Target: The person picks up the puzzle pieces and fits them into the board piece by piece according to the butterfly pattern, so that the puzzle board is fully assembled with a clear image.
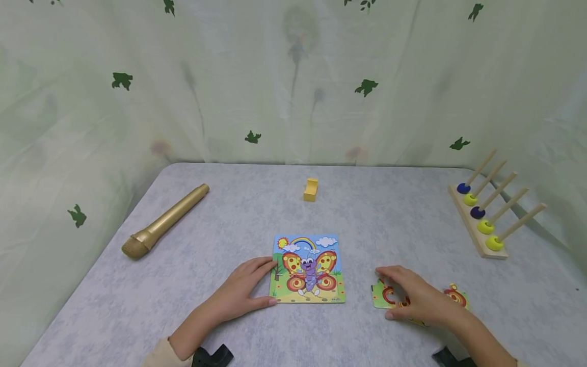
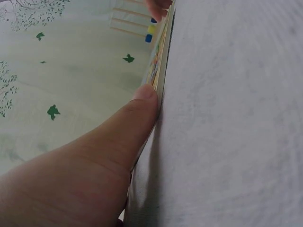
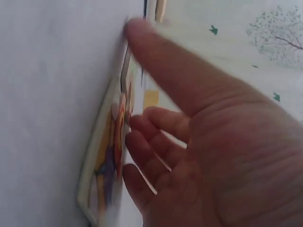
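Observation:
A square butterfly picture puzzle (image 1: 309, 268) lies flat at the near middle of the table. My left hand (image 1: 245, 288) rests along its left side, with the thumb at the lower left corner and the fingertips higher on that edge. In the left wrist view the straight thumb (image 2: 135, 113) touches the puzzle's edge. To the right, my right hand (image 1: 419, 295) is over loose puzzle pieces (image 1: 379, 296), thumb and fingers apart. The right wrist view shows a piece (image 3: 111, 161) beside loosely bent fingers; contact there is unclear. Another piece (image 1: 458, 295) shows past the right wrist.
A gold microphone (image 1: 167, 220) lies at the left. At the back middle stands a small yellow block (image 1: 310, 190). A wooden peg stand (image 1: 477, 221) with blue and yellow beads is at the right. A pale curtain (image 1: 275, 76) hangs behind the table.

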Tool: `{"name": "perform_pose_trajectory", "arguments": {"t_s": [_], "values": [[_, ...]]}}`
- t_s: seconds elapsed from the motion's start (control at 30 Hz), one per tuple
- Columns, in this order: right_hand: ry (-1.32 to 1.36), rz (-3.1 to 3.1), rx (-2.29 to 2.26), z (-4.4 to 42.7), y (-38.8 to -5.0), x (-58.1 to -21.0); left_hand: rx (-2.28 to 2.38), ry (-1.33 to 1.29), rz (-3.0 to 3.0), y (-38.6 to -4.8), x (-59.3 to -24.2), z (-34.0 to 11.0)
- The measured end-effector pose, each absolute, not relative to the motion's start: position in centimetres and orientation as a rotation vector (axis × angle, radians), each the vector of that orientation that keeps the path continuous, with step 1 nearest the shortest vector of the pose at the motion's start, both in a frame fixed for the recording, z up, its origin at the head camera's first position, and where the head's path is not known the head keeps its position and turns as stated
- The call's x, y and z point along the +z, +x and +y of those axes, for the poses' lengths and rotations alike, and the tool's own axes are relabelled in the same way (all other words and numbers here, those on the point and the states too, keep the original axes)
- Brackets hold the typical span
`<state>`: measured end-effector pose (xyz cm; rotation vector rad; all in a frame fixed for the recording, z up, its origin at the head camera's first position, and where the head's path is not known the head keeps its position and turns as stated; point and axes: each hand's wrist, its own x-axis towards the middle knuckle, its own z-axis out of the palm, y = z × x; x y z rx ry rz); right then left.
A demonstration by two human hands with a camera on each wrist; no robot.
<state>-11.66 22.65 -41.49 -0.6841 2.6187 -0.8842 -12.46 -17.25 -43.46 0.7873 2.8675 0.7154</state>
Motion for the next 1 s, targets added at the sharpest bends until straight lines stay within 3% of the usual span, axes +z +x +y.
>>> {"name": "perform_pose_trajectory", "arguments": {"t_s": [0.63,1.0], "values": [[-0.83,2.783,-0.797,22.6,-11.7,-42.4,0.742,0.841,2.821,-12.5,-43.5,-17.6],[-0.802,2.855,-1.005,19.7,-10.6,-39.6,0.73,0.846,2.866,-12.4,-43.5,-17.3]]}}
